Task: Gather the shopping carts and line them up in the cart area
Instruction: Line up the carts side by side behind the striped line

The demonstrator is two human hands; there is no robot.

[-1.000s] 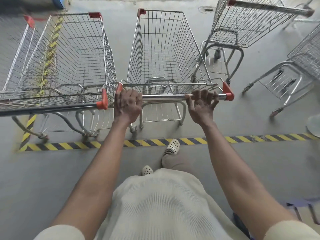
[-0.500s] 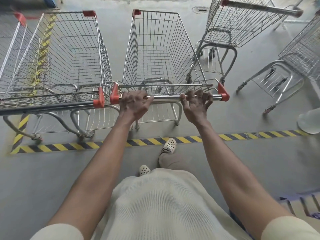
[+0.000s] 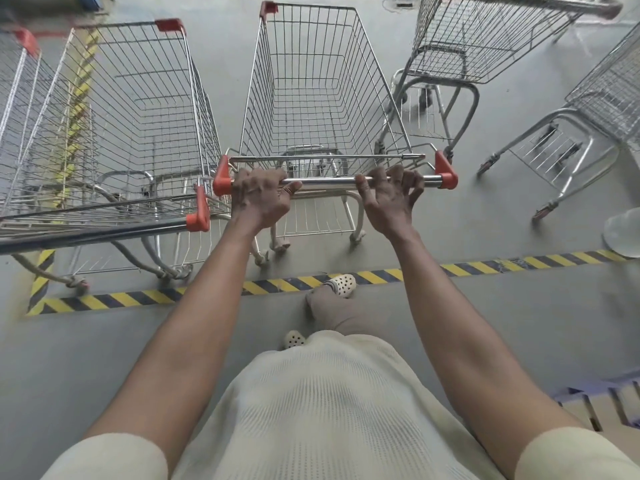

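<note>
A wire shopping cart [image 3: 311, 84] with red corner caps stands straight ahead, past the yellow-black floor stripe [image 3: 485, 268]. My left hand [image 3: 261, 195] grips its chrome handle bar [image 3: 329, 181] near the left red end cap. My right hand [image 3: 391, 195] holds the same bar towards the right end, fingers curled over it. Close on the left a second cart [image 3: 131, 109] stands parallel, its handle end almost touching the left end of my cart's bar. A third cart [image 3: 17, 98] shows at the far left edge.
Two more carts stand loose on the right: one [image 3: 467, 39] at the top right, another [image 3: 609, 95] at the right edge, both angled. A pale round object [image 3: 621, 233] lies on the floor at right. A purple crate [image 3: 602, 400] sits low right. My feet stand at the stripe.
The cart has slid left, closing the gap to the neighbouring cart. My left hand shifted along the bar away from the red end cap. Both hands keep hold of the bar.
</note>
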